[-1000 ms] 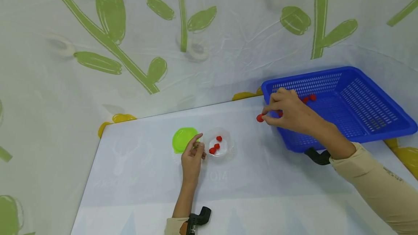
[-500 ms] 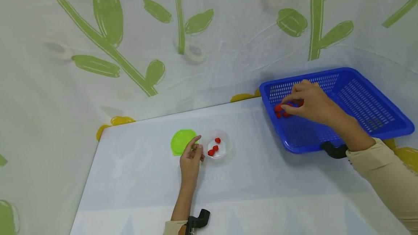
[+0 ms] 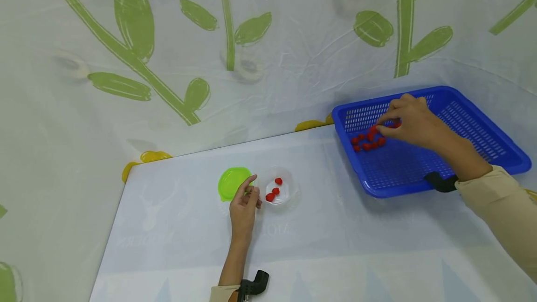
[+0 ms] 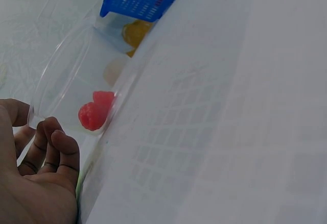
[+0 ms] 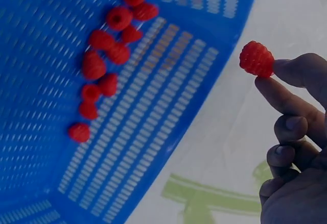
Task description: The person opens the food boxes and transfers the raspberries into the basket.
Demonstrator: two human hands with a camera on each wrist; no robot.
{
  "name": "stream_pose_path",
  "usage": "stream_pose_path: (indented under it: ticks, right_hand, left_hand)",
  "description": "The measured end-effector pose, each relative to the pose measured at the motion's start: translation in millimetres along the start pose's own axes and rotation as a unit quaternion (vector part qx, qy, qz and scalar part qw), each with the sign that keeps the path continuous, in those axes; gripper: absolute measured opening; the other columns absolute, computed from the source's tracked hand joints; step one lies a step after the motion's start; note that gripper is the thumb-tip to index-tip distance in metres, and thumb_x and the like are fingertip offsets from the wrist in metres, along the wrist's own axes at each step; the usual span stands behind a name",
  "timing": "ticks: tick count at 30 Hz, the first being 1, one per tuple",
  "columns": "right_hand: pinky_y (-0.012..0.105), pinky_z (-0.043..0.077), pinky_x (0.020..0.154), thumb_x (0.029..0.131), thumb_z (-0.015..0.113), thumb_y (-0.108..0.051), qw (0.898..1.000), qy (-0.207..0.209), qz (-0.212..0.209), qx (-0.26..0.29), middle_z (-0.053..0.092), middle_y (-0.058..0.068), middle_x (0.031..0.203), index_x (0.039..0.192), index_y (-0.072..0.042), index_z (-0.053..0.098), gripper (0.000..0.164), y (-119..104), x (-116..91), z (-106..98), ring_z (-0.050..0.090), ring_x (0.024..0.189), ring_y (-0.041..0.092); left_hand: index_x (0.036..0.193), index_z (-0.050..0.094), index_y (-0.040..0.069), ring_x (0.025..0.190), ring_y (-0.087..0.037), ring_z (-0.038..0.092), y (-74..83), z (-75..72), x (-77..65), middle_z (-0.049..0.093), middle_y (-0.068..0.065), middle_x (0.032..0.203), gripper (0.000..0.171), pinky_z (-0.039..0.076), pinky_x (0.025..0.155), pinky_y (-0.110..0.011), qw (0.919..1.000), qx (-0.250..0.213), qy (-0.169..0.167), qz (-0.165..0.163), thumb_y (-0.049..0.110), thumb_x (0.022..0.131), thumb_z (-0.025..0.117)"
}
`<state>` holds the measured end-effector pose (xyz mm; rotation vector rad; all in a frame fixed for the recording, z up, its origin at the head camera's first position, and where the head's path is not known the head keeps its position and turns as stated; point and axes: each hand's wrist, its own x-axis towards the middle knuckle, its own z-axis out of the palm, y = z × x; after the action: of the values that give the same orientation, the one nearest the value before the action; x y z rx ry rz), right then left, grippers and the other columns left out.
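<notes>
My right hand (image 3: 413,122) is over the blue basket (image 3: 474,164), pinching a red raspberry (image 5: 257,59) between thumb and index finger. Below it, several more raspberries (image 5: 93,65) lie scattered along one side of the basket floor. At the left rim of a small clear plastic bowl (image 3: 289,176) is my left hand (image 3: 243,211), its thumb and fingertips holding the edge. Inside that bowl are 3 raspberries (image 3: 270,197); the left wrist view shows a pair of them (image 4: 93,116) near its bottom.
A bright green lid (image 3: 230,183) lies just left of the bowl, partly behind my left hand. The white-covered table (image 3: 176,227) meets a flower-printed sheet (image 3: 293,69) at the back. The basket's raised walls stand at the back right.
My right hand has moved right and farther back, from the basket's left rim to above its inside, with the raspberry still pinched. The left hand and bowl have stayed in place.
</notes>
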<state>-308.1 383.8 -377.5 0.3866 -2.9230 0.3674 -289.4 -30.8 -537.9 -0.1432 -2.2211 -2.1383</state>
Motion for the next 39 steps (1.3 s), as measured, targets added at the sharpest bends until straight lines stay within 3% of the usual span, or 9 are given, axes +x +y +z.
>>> stream_pose_path:
  ticks: [2,10,18,31,35,39]
  right_hand:
    - [0.040,0.020,0.067,0.076,0.073,-0.022,1.000,-0.010,0.006,-0.010,0.051,0.002,0.080,0.088,-0.010,0.074,0.017,5.9,0.8,0.1,0.040,0.086,0.024]
    - [0.046,0.024,0.068,0.077,0.072,-0.022,0.998,-0.045,0.026,-0.038,0.053,0.006,0.080,0.086,-0.010,0.073,0.016,24.9,5.7,-1.6,0.043,0.088,0.029]
    - [0.047,0.028,0.067,0.077,0.069,-0.023,0.993,-0.076,0.035,-0.082,0.047,0.004,0.073,0.083,-0.010,0.073,0.014,41.0,13.9,4.2,0.043,0.082,0.029]
    - [0.051,0.032,0.070,0.074,0.073,-0.022,0.989,-0.115,0.065,-0.065,0.061,0.012,0.087,0.081,-0.007,0.074,0.017,69.1,15.3,29.5,0.050,0.090,0.036]
    - [0.051,0.031,0.071,0.073,0.073,-0.023,0.988,-0.120,0.076,-0.060,0.062,0.012,0.086,0.081,-0.005,0.073,0.020,72.9,15.7,36.2,0.050,0.089,0.035]
    - [0.051,0.030,0.074,0.073,0.074,-0.022,0.986,-0.128,0.089,-0.051,0.060,0.011,0.085,0.079,-0.005,0.072,0.019,75.3,15.4,41.8,0.047,0.090,0.034]
  left_hand:
    - [0.121,0.058,0.027,0.065,-0.024,0.053,-1.5,0.1,-0.3,0.051,-0.008,0.086,0.032,0.051,0.060,-0.025,1.0000,0.003,0.002,0.003,0.030,0.090,0.058]
    - [0.126,0.055,0.011,0.069,-0.036,0.052,26.2,2.1,-6.2,0.050,-0.014,0.087,0.033,0.052,0.062,-0.028,0.9999,0.002,-0.012,0.000,0.014,0.093,0.055]
    - [0.125,0.055,0.009,0.068,-0.035,0.052,27.9,2.0,-7.7,0.050,-0.013,0.087,0.033,0.051,0.062,-0.029,0.9999,0.006,-0.007,0.006,0.012,0.093,0.054]
    - [0.125,0.055,0.010,0.068,-0.034,0.052,29.0,4.8,-7.5,0.050,-0.015,0.087,0.033,0.052,0.062,-0.028,0.9999,0.009,-0.008,0.000,0.012,0.093,0.054]
    - [0.126,0.055,0.010,0.067,-0.032,0.053,26.3,3.9,-6.6,0.050,-0.015,0.086,0.033,0.051,0.062,-0.027,0.9999,0.008,-0.010,0.007,0.013,0.093,0.054]
    - [0.125,0.056,0.015,0.067,-0.028,0.053,12.8,1.0,-4.1,0.051,-0.012,0.086,0.033,0.051,0.062,-0.026,0.9999,0.002,-0.009,0.004,0.018,0.092,0.055]
